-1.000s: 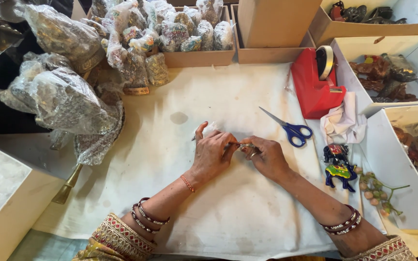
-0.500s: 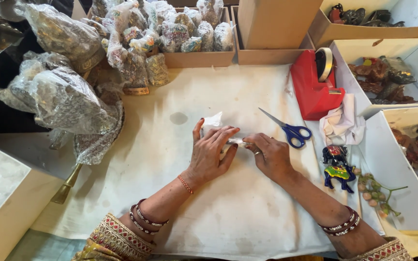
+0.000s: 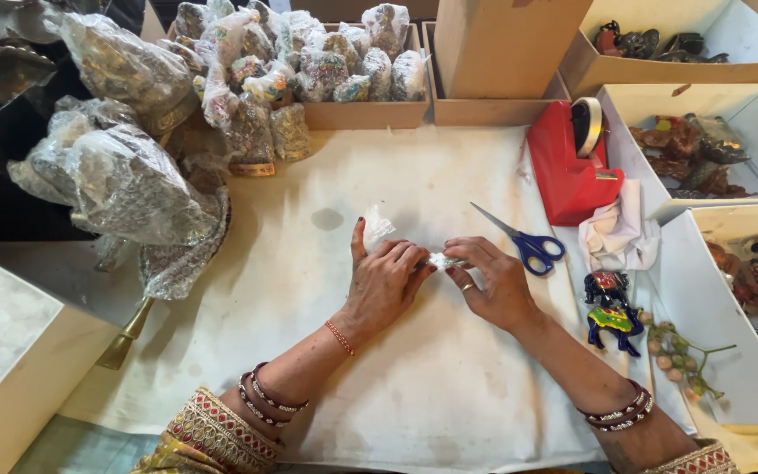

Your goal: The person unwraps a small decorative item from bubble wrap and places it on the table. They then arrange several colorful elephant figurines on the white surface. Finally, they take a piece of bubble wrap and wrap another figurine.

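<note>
My left hand [image 3: 383, 283] and my right hand [image 3: 495, 283] meet at the middle of a white cloth-covered table [image 3: 309, 290]. Between the fingertips of both is a small object wrapped in clear crinkled plastic [image 3: 438, 261]. A loose end of the wrap [image 3: 376, 226] sticks up behind my left thumb. What is inside the wrap is hidden by my fingers.
Blue-handled scissors [image 3: 524, 240] lie just right of my hands, near a red tape dispenser [image 3: 572, 162] and crumpled white cloth [image 3: 618, 230]. A painted elephant figurine [image 3: 611, 309] and a berry sprig [image 3: 682, 355] sit by white boxes [image 3: 712, 298]. Plastic-wrapped items [image 3: 125, 180] pile up left and in a cardboard box [image 3: 361, 110].
My left hand flattened over the wrapped object half a second ago, then curled again. The plastic now bunches white between my fingertips, and the wrap's loose end stands up by my thumb.
</note>
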